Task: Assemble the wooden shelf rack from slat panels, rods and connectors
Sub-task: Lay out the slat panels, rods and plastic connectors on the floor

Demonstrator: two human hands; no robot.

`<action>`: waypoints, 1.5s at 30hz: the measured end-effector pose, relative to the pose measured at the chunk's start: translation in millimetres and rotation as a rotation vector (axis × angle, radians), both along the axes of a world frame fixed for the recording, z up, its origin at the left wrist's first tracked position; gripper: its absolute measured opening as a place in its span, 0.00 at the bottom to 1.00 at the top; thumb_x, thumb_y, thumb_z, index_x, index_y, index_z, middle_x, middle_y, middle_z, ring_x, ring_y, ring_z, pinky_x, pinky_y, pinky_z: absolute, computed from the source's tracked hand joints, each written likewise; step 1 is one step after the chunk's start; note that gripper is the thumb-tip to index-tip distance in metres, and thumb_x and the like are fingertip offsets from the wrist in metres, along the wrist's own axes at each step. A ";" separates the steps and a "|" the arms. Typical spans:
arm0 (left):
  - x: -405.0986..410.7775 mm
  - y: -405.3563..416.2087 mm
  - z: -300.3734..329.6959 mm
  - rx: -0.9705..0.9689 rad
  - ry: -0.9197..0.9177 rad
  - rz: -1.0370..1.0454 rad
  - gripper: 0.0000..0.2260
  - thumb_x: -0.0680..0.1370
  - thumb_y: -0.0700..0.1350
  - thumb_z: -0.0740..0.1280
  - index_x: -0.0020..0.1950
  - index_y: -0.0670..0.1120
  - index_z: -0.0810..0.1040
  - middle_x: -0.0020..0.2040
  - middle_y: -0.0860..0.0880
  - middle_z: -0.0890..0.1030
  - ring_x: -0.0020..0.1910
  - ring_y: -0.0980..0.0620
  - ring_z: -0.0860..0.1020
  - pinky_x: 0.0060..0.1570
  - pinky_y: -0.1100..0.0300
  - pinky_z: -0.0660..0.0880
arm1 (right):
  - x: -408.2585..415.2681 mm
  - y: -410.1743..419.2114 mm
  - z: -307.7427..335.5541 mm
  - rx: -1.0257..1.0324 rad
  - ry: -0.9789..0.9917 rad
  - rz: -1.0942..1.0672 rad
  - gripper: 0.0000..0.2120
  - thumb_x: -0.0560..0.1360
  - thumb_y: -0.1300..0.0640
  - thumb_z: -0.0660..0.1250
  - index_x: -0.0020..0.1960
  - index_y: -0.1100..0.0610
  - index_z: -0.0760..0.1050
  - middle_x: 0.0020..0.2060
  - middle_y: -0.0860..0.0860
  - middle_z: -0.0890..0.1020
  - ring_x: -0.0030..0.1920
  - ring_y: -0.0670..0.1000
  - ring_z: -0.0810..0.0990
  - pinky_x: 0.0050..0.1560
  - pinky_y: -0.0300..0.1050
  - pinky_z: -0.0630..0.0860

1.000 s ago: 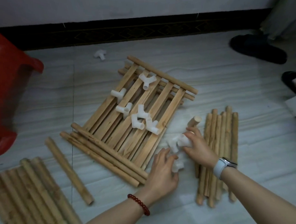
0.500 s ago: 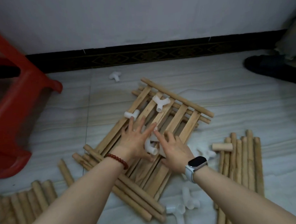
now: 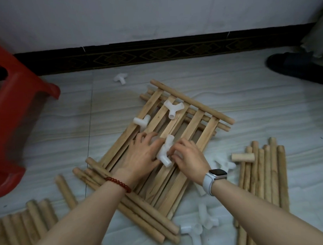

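Grey tiled floor point(image 3: 248, 104), with the slat panels point(image 3: 177, 138) stacked flat mid-frame. Both hands are on top of them: left hand point(image 3: 141, 156) and right hand point(image 3: 189, 156) have curled fingers gripping a white connector point(image 3: 164, 153) between them. Two more connectors point(image 3: 173, 108) sit at 12 o'clock, loose rods point(image 3: 265, 173) at 3, a red stool point(image 3: 14, 112) at 9.
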State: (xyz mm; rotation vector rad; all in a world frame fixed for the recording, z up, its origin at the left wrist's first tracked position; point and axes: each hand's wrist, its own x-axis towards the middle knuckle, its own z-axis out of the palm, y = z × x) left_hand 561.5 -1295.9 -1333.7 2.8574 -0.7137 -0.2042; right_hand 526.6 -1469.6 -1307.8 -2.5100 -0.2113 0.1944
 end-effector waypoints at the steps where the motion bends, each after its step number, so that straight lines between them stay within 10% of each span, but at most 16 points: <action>1: 1.2 -2.3 -0.4 -0.001 0.010 0.009 0.27 0.73 0.60 0.66 0.70 0.56 0.64 0.71 0.49 0.63 0.68 0.45 0.61 0.61 0.46 0.68 | 0.8 -2.2 3.4 0.047 -0.029 -0.065 0.05 0.77 0.59 0.63 0.50 0.53 0.77 0.50 0.47 0.74 0.52 0.50 0.71 0.50 0.39 0.65; 12: -1.7 -11.4 -1.6 -0.234 0.060 0.137 0.27 0.72 0.55 0.69 0.70 0.53 0.67 0.65 0.50 0.69 0.64 0.49 0.63 0.60 0.52 0.68 | 8.0 -3.1 3.1 -0.254 0.052 -0.075 0.17 0.75 0.51 0.66 0.62 0.54 0.70 0.57 0.50 0.70 0.55 0.51 0.71 0.50 0.43 0.72; 23: -3.6 -13.8 1.0 -0.414 0.001 0.218 0.17 0.72 0.51 0.72 0.58 0.46 0.79 0.53 0.51 0.79 0.58 0.51 0.69 0.55 0.60 0.67 | 20.7 0.1 2.7 -0.099 0.104 -0.147 0.13 0.78 0.50 0.61 0.58 0.57 0.74 0.54 0.53 0.72 0.51 0.53 0.75 0.48 0.46 0.73; 30: -25.3 -28.1 43.8 -0.804 0.389 0.363 0.11 0.70 0.51 0.72 0.50 0.61 0.74 0.52 0.59 0.74 0.51 0.63 0.73 0.51 0.62 0.72 | -6.4 -57.7 17.9 0.196 0.072 -0.366 0.05 0.73 0.55 0.68 0.47 0.50 0.73 0.42 0.42 0.71 0.42 0.44 0.73 0.38 0.31 0.67; 35: -75.2 -77.8 39.5 -0.703 0.608 0.082 0.11 0.70 0.47 0.73 0.51 0.50 0.80 0.45 0.58 0.76 0.47 0.64 0.71 0.45 0.76 0.64 | -47.0 -107.8 18.4 -0.068 0.381 -0.242 0.07 0.73 0.55 0.69 0.50 0.56 0.77 0.47 0.51 0.76 0.51 0.53 0.76 0.48 0.41 0.70; 39: -88.8 -93.6 27.8 -0.499 0.606 -0.116 0.20 0.72 0.42 0.67 0.64 0.53 0.75 0.61 0.54 0.75 0.62 0.58 0.66 0.59 0.70 0.62 | -43.4 -120.4 38.3 -0.279 0.482 -0.109 0.12 0.75 0.47 0.65 0.54 0.53 0.77 0.48 0.46 0.79 0.43 0.43 0.76 0.41 0.35 0.69; 42: -75.2 -83.5 31.5 -0.447 0.542 -0.148 0.25 0.73 0.39 0.62 0.68 0.56 0.71 0.63 0.56 0.73 0.63 0.58 0.68 0.60 0.66 0.67 | -19.3 -107.7 50.4 -0.520 0.262 -0.199 0.13 0.77 0.46 0.58 0.42 0.52 0.75 0.39 0.49 0.80 0.42 0.51 0.78 0.36 0.43 0.68; 45: -37.8 -64.6 39.5 -0.419 0.229 -0.018 0.17 0.76 0.44 0.61 0.64 0.53 0.74 0.61 0.55 0.73 0.60 0.57 0.69 0.59 0.62 0.71 | 15.9 -68.0 47.2 -0.336 -0.019 -0.220 0.09 0.77 0.48 0.60 0.50 0.51 0.74 0.46 0.49 0.78 0.46 0.51 0.77 0.36 0.41 0.66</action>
